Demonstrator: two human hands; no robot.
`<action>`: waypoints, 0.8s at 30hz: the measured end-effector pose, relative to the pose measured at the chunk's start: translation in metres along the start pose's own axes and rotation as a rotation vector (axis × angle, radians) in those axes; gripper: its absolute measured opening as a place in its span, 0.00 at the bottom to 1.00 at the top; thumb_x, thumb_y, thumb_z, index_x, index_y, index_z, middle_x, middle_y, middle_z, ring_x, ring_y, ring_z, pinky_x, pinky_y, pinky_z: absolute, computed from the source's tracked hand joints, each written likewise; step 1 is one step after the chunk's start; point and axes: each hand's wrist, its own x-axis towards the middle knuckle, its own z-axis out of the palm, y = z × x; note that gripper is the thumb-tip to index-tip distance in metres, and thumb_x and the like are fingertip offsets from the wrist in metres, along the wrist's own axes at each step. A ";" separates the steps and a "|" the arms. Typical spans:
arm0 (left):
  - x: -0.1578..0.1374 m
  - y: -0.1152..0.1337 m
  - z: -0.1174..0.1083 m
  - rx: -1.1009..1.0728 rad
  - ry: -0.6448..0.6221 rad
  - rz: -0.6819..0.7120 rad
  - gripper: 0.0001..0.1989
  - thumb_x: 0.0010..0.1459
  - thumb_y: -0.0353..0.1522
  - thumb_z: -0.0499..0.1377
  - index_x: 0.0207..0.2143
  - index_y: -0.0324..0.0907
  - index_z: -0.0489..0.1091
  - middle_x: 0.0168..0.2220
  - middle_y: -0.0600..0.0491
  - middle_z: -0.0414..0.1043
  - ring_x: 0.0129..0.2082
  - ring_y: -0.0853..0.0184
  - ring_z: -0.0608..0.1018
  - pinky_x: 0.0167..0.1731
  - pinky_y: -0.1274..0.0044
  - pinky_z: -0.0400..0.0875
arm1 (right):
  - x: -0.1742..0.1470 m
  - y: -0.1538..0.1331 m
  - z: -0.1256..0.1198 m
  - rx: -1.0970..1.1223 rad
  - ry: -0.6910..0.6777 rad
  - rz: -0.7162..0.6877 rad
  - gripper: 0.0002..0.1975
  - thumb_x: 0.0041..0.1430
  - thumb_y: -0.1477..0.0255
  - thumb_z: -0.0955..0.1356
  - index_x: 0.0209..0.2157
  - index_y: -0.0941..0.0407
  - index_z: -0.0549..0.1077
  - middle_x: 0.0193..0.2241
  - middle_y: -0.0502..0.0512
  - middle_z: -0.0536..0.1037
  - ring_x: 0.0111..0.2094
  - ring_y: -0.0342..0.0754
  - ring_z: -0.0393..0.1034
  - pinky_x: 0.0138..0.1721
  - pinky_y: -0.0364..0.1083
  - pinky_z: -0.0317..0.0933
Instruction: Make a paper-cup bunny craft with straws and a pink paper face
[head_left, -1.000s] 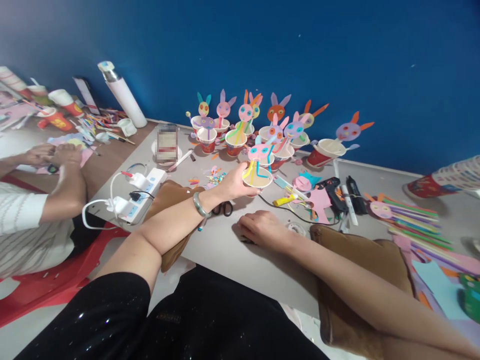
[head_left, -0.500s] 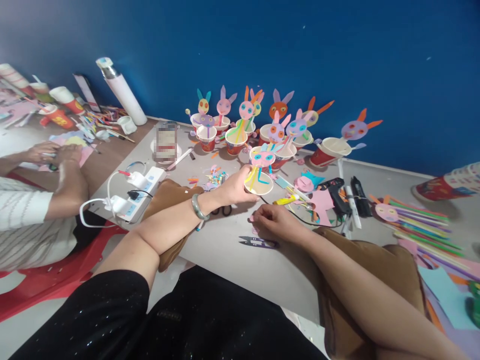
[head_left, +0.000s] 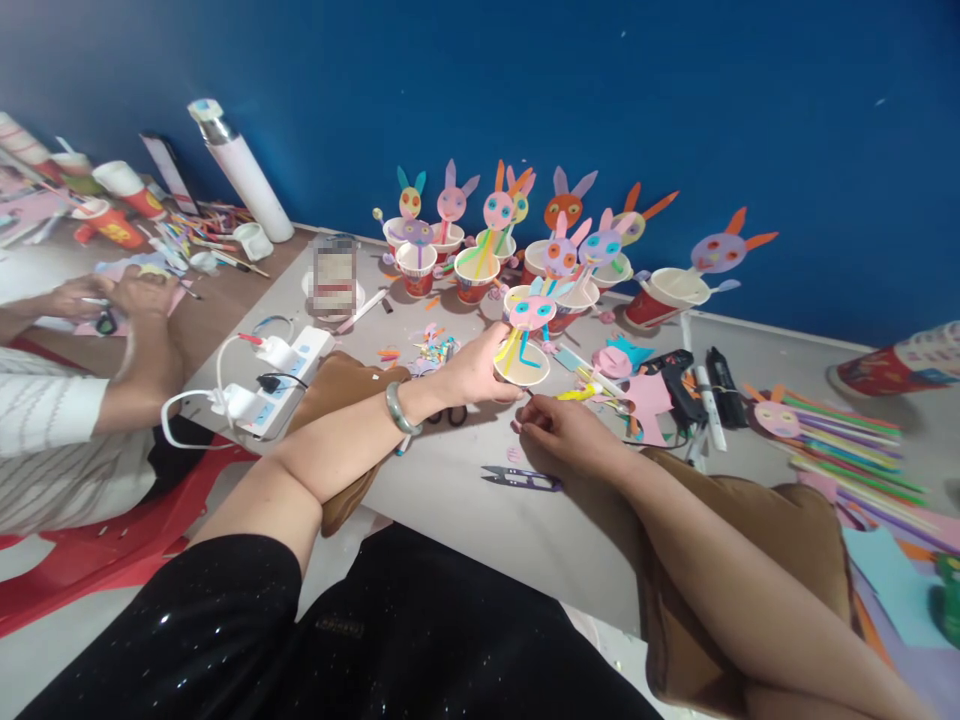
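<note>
My left hand (head_left: 484, 365) is closed around a paper cup (head_left: 523, 366), tilted so its open mouth faces me. A pink paper rabbit head (head_left: 532, 311) with blue ears stands at its far rim, above yellow and blue strips. My right hand (head_left: 566, 428) is just right of and below the cup, fingers pinched on a small pink paper piece (head_left: 516, 426) at their tips. A similar pink piece (head_left: 514, 454) lies on the table below. Black thread snips (head_left: 520, 478) rest nearer to me.
Several rabbit cups (head_left: 477, 268) stand along the blue wall. To the right are a glue gun (head_left: 670, 385), markers (head_left: 721, 388) and coloured sticks (head_left: 855, 450). A power strip (head_left: 289, 385) and a co-worker's hands (head_left: 124, 300) are at left. Brown cushions (head_left: 742, 560) lie beneath my forearms.
My right hand has shifted slightly rightward and away from me, uncovering more of the snips and the loose pink piece. My left hand keeps its hold on the cup.
</note>
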 end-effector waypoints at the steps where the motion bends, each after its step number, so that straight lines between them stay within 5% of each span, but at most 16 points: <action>1: 0.000 0.001 0.000 0.009 -0.013 -0.006 0.41 0.38 0.32 0.73 0.56 0.40 0.61 0.52 0.44 0.71 0.53 0.51 0.75 0.53 0.61 0.71 | -0.001 0.000 -0.002 -0.011 -0.004 -0.002 0.06 0.59 0.70 0.64 0.35 0.55 0.73 0.30 0.54 0.81 0.31 0.47 0.73 0.32 0.43 0.57; 12: -0.002 0.007 -0.003 0.055 -0.082 -0.077 0.41 0.41 0.34 0.73 0.56 0.38 0.60 0.53 0.41 0.69 0.53 0.50 0.74 0.53 0.60 0.70 | -0.004 0.003 -0.015 -0.160 0.006 0.062 0.07 0.54 0.73 0.66 0.36 0.55 0.74 0.29 0.52 0.80 0.29 0.46 0.71 0.30 0.43 0.55; 24: 0.002 -0.002 0.001 -0.050 -0.037 -0.007 0.50 0.35 0.37 0.77 0.60 0.42 0.58 0.57 0.41 0.67 0.61 0.47 0.69 0.61 0.56 0.66 | -0.009 0.026 -0.028 -0.222 0.066 0.086 0.09 0.58 0.64 0.67 0.35 0.53 0.78 0.32 0.54 0.81 0.31 0.47 0.71 0.31 0.44 0.55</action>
